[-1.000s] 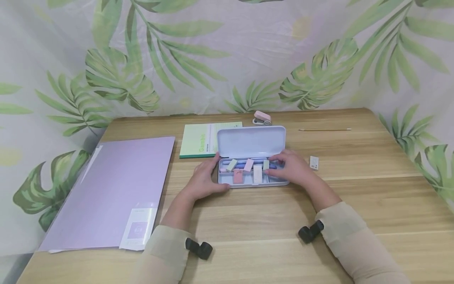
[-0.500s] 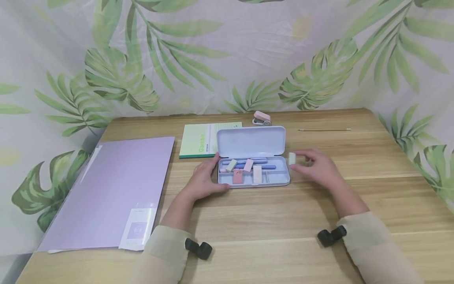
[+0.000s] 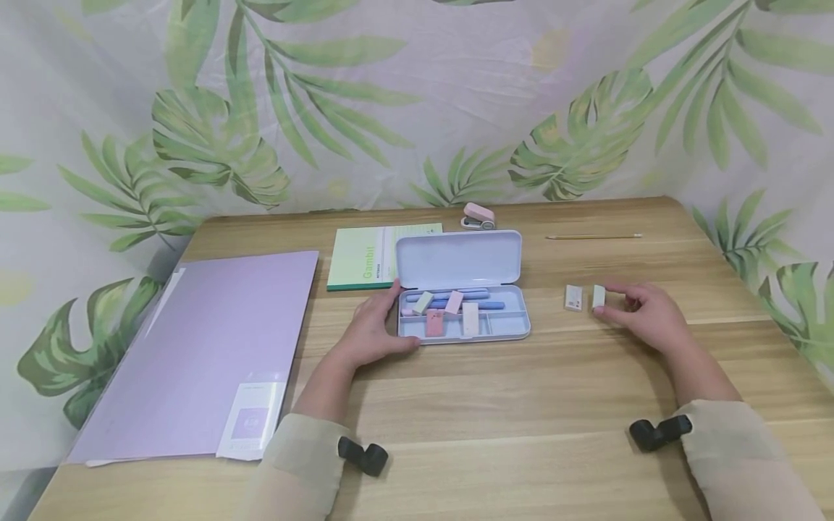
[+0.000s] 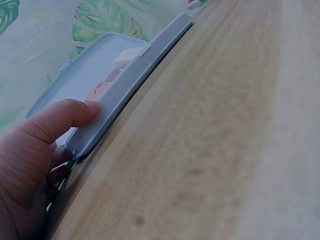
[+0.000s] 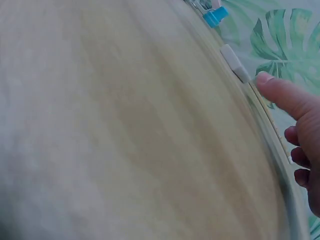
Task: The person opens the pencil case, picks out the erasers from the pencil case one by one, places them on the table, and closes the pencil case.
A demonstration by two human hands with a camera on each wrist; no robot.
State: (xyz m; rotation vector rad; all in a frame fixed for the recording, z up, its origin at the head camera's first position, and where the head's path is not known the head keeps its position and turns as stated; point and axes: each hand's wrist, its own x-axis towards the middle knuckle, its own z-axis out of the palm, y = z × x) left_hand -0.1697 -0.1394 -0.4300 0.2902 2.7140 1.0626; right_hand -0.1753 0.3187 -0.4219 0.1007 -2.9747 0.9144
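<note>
A: What's in the right hand (image 3: 645,310)?
B: A pale green eraser (image 3: 599,297), pinched between thumb and fingers. It's right of the pencil case (image 3: 511,327), just beside a white eraser (image 3: 573,298), small gap between. Can't tell if it touches the table (image 3: 456,420).
A: Handling?
B: Probably very light, rubbery, firm with slight give. Looks matte, so likely not slippery. Shouldn't break if dropped.
A: Best hold?
B: 2 opposite long sides, I'd say, light pressure. Small block; squeezing 1 corner could twist it out.
A: And the left hand (image 3: 374,329)?
B: Grasping the case's left end, thumb at the front edge, fingers round the side. Lid (image 3: 459,260) is up.
A: Case handling?
B: Likely thin-walled and stiff; metal or hard plastic, can't tell. Smooth, may slide. Take it low by an end wall; the lid could swing.
A: Inside?
B: 4 erasers (image 3: 434,323) plus blue pens (image 3: 491,305). Tilting could shift them.
</note>
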